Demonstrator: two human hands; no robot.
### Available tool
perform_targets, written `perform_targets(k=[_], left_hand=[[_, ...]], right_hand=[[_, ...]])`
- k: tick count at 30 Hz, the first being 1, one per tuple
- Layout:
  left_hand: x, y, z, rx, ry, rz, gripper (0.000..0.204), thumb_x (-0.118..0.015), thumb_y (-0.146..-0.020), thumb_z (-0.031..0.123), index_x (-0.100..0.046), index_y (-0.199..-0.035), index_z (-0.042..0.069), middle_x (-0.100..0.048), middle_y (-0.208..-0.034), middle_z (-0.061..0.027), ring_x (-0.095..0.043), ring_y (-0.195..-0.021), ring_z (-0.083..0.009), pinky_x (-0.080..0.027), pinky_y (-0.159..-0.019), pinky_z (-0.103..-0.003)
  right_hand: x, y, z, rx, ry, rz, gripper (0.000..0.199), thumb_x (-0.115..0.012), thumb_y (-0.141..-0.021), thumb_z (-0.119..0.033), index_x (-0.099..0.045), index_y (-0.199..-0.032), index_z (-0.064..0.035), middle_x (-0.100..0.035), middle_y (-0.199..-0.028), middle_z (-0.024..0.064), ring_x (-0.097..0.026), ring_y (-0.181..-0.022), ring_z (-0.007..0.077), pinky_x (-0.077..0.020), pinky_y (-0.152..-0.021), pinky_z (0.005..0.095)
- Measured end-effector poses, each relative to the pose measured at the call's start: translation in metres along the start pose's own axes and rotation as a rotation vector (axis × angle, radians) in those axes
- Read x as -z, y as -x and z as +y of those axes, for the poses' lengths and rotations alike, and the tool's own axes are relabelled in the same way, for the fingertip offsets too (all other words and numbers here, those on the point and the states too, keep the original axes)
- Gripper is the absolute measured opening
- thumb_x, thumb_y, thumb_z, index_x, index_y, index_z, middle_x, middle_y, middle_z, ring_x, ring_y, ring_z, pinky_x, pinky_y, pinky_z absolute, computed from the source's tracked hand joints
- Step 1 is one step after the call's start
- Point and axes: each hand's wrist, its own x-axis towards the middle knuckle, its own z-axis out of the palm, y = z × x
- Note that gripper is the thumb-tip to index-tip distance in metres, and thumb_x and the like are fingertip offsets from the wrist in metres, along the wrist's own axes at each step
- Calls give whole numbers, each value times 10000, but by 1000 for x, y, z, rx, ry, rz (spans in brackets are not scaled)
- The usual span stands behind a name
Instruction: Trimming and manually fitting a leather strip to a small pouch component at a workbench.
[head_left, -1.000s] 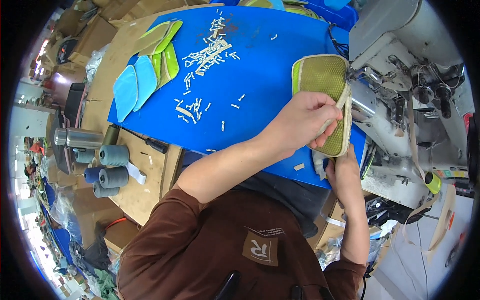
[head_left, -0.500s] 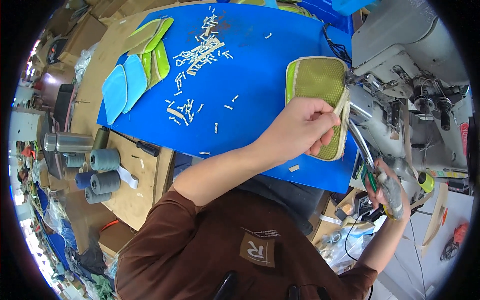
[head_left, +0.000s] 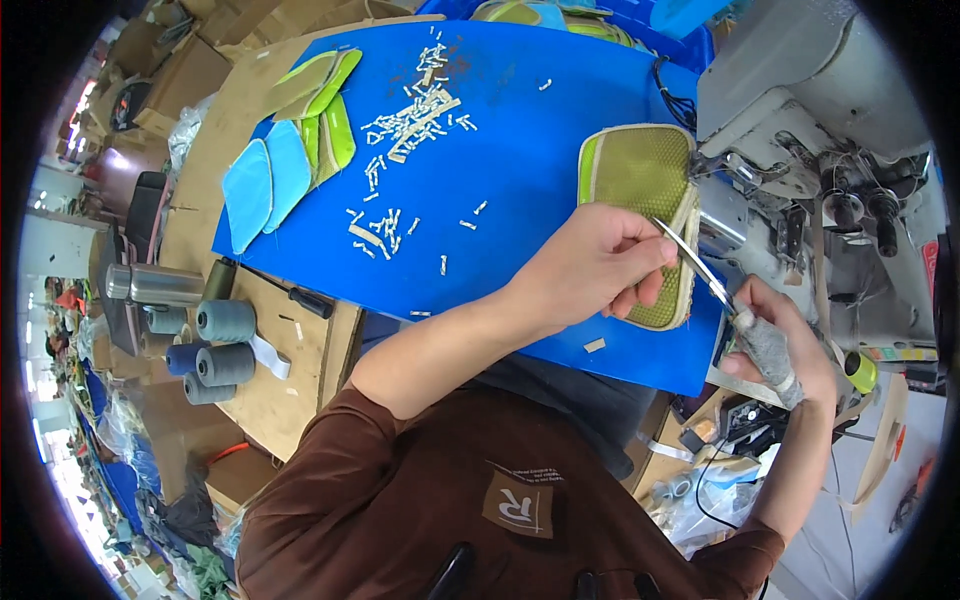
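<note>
Pouch (head_left: 635,165), green mesh, over the right part of the blue table (head_left: 540,150), close beside the machine (head_left: 785,130). At its right edge, the thumb and forefinger of my left hand (head_left: 605,262) are pinched on the tape (head_left: 688,215); my fingers hide part of it. My right hand (head_left: 790,345) is closed round the cloth-wrapped handle of the scissors (head_left: 708,278), tip beside my left fingertips. Likely hazards: a nicked fingertip, should the blades close too near, or cut mesh, should the pouch slip. Left forearm slants in from lower left; right forearm rises at lower right, blades pointing up-left.
</note>
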Motion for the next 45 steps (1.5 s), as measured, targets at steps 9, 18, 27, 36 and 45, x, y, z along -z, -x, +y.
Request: perform_targets(k=[9, 18, 27, 36, 45], left_hand=[[4, 20, 2, -270, -18, 260, 172, -631, -946, 187, -612, -887, 27, -510, -651, 28, -377, -524, -27, -259, -447, -208], [-7, -21, 15, -11, -127, 87, 285, -623, -945, 282, -620, -847, 14, -511, -615, 9, -318, -474, -35, -217, -436, -225], [-14, -21, 10, 5, -1, 135, 236, -609, -947, 252, -635, -889, 25, -535, -606, -10, -336, -443, -32, -198, -414, -207], [-14, -21, 9, -7, 7, 125, 226, -615, -941, 250, -631, -876, 34, -528, -590, 4, -347, -432, -31, -201, -405, -201], [-12, -23, 7, -21, -18, 102, 229, -611, -951, 253, -622, -857, 44, -535, -586, 6, -334, -430, -27, -197, -402, -212]], right_hand=[[-59, 27, 38, 135, -323, 188, 473, -862, -700, -296, -490, -871, -59, -444, -665, -15, -425, -591, 65, -349, -513, 223], [-146, 44, 41, 171, -1142, -18, 659, -394, -920, -685, -394, -1043, -38, -466, -672, 88, -475, -417, 155, -491, -372, 280], [-142, 42, 42, 194, -1302, -148, 612, -410, -952, -617, -415, -1050, -13, -485, -675, 101, -496, -428, 167, -502, -386, 299], [-138, 32, 38, 188, -1236, -195, 661, -398, -940, -644, -403, -1008, 13, -473, -648, 90, -483, -410, 157, -492, -368, 291], [-140, 33, 39, 202, -1278, -207, 642, -385, -938, -653, -397, -1025, -18, -473, -656, 91, -467, -406, 156, -485, -356, 288]])
